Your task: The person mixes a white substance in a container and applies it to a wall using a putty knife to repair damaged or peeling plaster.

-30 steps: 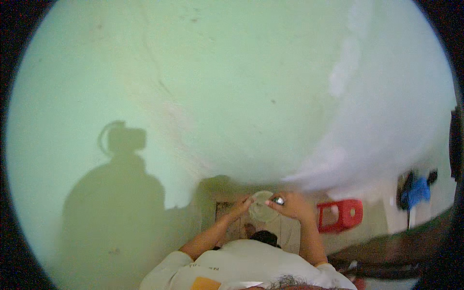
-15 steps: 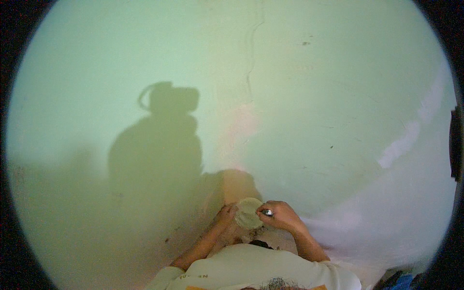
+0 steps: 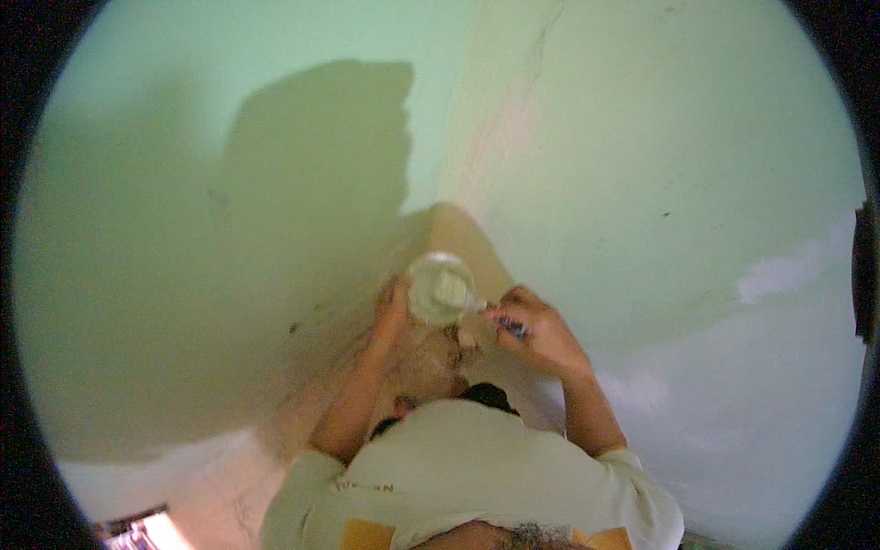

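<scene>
The round, pale, translucent container [image 3: 438,258], probably plastic, is held up in front of the person's cream short-sleeved shirt [image 3: 458,458], near the corner of the pale green painted walls [image 3: 660,137], its open mouth facing the camera. The left hand [image 3: 393,301] has it by the left side, fingers curled against the wall of it; how far they reach underneath I cannot tell. The right hand [image 3: 543,335] is closed around the slim tool with a red-and-dark handle [image 3: 507,323], whose pale, blocky head lies over or inside the mouth (blur hides whether it is bristle or blade). The container looks light and thin-walled, likely to flex under a hard squeeze and to turn slick if its outside gets wet; a broad hold low on the side, fingers under the base, should serve better than a rim pinch. The tool is probably light and stiff, best gripped well back from its head.
</scene>
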### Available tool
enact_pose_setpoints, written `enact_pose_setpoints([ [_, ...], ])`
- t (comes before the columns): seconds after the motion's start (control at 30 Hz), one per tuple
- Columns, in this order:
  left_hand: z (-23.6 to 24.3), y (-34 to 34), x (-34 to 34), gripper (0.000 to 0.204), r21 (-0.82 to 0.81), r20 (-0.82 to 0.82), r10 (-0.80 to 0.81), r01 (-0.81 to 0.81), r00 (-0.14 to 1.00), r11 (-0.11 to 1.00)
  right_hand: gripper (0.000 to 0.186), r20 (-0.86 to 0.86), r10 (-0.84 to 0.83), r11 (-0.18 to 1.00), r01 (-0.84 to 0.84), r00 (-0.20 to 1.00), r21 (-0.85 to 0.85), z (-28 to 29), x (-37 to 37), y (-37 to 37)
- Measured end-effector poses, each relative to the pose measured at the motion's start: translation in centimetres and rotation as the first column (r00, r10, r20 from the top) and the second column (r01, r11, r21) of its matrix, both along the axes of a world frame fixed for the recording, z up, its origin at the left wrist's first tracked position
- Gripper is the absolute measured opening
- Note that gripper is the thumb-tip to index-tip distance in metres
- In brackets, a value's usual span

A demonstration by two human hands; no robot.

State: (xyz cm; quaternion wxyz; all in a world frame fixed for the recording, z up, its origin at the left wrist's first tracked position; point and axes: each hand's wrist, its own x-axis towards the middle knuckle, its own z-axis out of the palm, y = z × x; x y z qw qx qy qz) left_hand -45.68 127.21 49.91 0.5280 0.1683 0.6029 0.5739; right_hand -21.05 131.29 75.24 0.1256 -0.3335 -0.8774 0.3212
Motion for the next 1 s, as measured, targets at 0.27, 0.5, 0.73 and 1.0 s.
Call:
enact_pose_setpoints([
  [0.27, 14.1, 5.2, -2.7, 0.054, 0.091, -0.14, 0.064, -0.051, 0.988, 0.995, 0.028, -0.153, 0.013, 0.99, 0.008, 0.988, 0.139, 3.2, -2.1, 5.6],
  [0.5, 16.3, 2.3, -1.3, 0.05, 0.083, -0.294, 0.165, -0.146, 0.942, 0.986, 0.022, -0.293, -0.056, 0.983, 0.105, 0.955, 0.154, 4.4, -0.9, 2.8],
  [0.73, 18.2, 2.3, -3.7, 0.047, 0.202, -0.178, 0.083, -0.046, 0.981, 0.978, 0.02, -0.335, -0.285, 0.954, 0.3, 0.898, -0.007, 5.2, -1.7, 0.2],
  [1.0, 19.9, 3.3, -4.6, 0.048, 0.213, -0.313, 0.003, 0.067, 0.95, 0.975, 0.029, -0.004, -0.212, 0.902, 0.197, 0.977, 0.384, 4.1, -3.0, -0.9],
])
